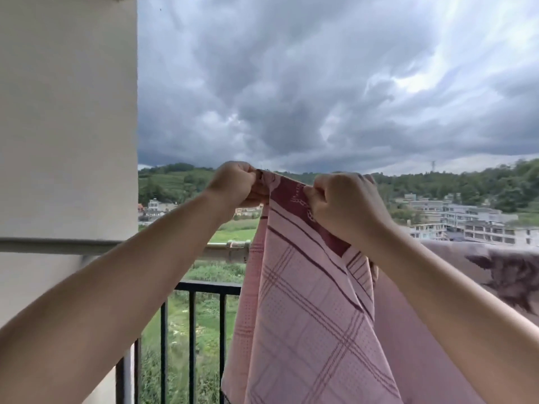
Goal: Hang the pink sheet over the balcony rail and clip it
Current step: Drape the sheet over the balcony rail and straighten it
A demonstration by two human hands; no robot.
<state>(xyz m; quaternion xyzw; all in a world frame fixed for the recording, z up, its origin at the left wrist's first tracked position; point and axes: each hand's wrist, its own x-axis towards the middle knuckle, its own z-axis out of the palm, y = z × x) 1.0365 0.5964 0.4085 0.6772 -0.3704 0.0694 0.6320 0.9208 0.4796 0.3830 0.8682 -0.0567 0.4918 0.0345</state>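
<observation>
Beyond, balcony rail (208, 288) sits below my hands. Left hand (233, 182) and right hand (344, 205) pinch pink sheet (306, 316) top edge; length hangs vertically.

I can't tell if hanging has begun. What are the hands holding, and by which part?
Both the left hand and the right hand grip the pink sheet by its dark red top edge, raised above the rail.
</observation>
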